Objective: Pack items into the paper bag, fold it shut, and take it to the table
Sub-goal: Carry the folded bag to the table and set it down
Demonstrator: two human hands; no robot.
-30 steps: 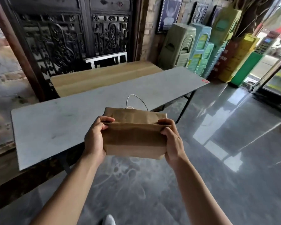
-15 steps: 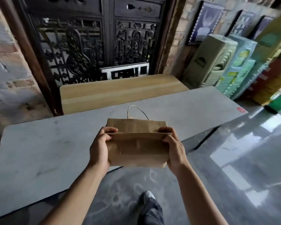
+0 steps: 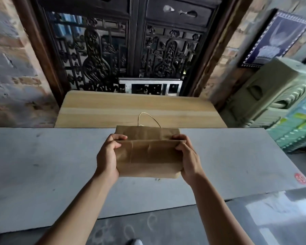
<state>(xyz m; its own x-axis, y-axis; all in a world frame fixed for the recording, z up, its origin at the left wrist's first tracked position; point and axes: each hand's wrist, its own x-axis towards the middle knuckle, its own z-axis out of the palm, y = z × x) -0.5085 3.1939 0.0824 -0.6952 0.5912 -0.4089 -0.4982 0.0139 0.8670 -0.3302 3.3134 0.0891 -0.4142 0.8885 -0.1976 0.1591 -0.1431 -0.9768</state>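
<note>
Now left hand (image 3: pixel 107 157) fingers (image 3: pixel 117 137) curl over the folded top of the brown paper bag (image 3: pixel 147 157), thumb beneath, pinching the fold closed. Bag hangs level above the middle of the grey slab worktop (image 3: pixel 42 167), likely not yet set down; thin cord handle (image 3: pixel 147 117) sticks up behind. Right hand (image 3: pixel 188 159) mirrors that pinch, probably to keep the fold from springing open. Versus half a second back: worktop now lies squarely under the bag, grip unchanged.

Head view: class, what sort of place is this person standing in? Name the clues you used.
Probably a shop or eatery entrance. Clues: stacked plastic stools against a brick wall, a plain grey table, and a carved dark wooden screen behind.
</note>
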